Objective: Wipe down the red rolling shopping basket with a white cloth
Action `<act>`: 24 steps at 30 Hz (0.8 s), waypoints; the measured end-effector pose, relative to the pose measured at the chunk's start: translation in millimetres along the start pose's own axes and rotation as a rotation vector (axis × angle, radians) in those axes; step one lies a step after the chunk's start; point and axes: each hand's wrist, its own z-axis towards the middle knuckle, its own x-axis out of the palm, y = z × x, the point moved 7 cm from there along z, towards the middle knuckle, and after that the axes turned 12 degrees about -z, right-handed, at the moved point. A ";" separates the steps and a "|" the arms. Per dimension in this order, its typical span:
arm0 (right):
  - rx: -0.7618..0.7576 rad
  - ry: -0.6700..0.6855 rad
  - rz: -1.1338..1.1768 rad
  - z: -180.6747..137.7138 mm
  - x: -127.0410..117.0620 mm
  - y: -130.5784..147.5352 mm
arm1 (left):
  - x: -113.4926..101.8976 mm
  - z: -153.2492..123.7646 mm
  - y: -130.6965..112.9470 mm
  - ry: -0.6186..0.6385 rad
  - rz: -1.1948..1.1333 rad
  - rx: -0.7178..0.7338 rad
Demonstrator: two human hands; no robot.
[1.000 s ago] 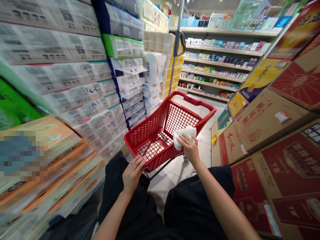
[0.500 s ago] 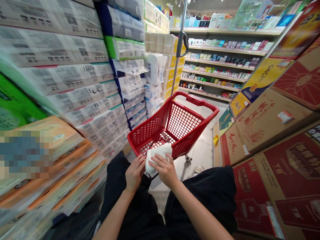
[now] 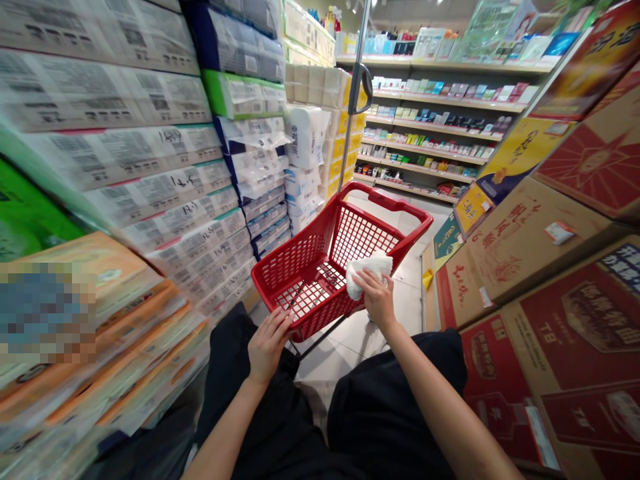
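A red plastic shopping basket [image 3: 310,247] with gridded walls and a wheel beneath stands between my knees, tilted towards me. My right hand [image 3: 379,299] presses a white cloth [image 3: 373,265] onto the basket's right-side rim, fingers laid over the fabric. At the near left corner, my left hand [image 3: 270,343] holds the rim with its fingers bent over the edge. Only the basket's gridded floor shows inside.
Stacked tissue packs [image 3: 190,193] rise on the left, with orange packs [image 3: 145,333] closer in. Cardboard cartons [image 3: 530,233] line the right side. Behind the basket are a metal pole with a dark handle [image 3: 360,90] and shelves of small boxes [image 3: 440,120].
My right hand has slid the white cloth rightward and away from me along the basket's rim. My left hand stays at the near left corner, now apart from the cloth.
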 end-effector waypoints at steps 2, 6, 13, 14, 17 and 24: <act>0.022 -0.015 0.043 -7.5 2.1 24.2 | 1.5 0.8 -0.6 -0.001 -0.003 -0.001; -0.044 0.003 0.140 -28.1 9.1 101.2 | 4.0 3.4 -2.6 0.005 -0.013 -0.003; -0.200 0.022 0.164 -43.5 14.7 155.7 | 0.6 6.0 -5.4 0.006 -0.006 0.008; -0.234 0.026 0.154 -42.2 15.1 149.7 | 0.2 6.1 -5.8 0.011 0.003 0.024; -0.234 0.018 0.125 -31.6 12.9 109.9 | -0.1 6.0 -4.6 0.024 0.026 0.054; -0.015 0.034 -0.023 0.9 3.4 -5.1 | 2.3 3.8 0.8 0.027 0.030 0.032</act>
